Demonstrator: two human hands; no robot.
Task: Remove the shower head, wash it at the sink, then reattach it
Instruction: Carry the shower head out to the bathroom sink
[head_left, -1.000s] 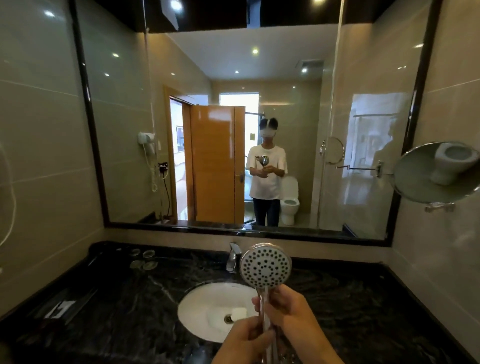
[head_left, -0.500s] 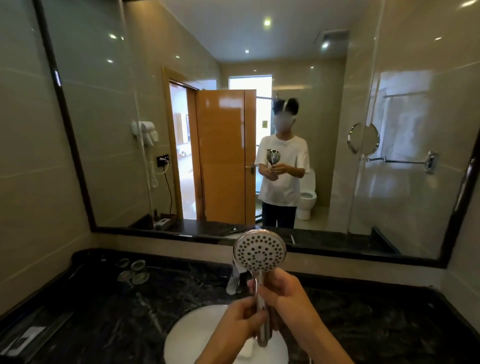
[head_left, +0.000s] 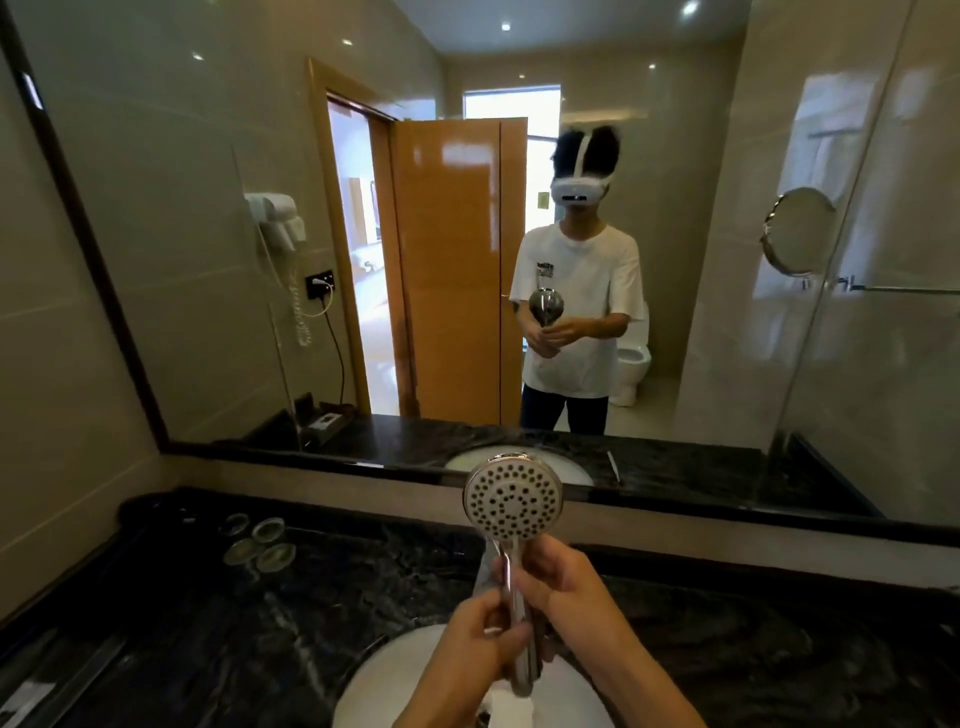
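Both hands grip shower head handle upright over sink at countertop's front edge: left hand low, right hand higher. Risk: wet chrome may slip, striking basin.

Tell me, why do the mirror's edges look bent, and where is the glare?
Head view: the wide-angle lens bows the mirror frame; ceiling spotlights glare off the wall tiles and the reflected orange door; the shower head, gripped by the left hand and right hand, looks fairly sharp, the picture's corners softer.
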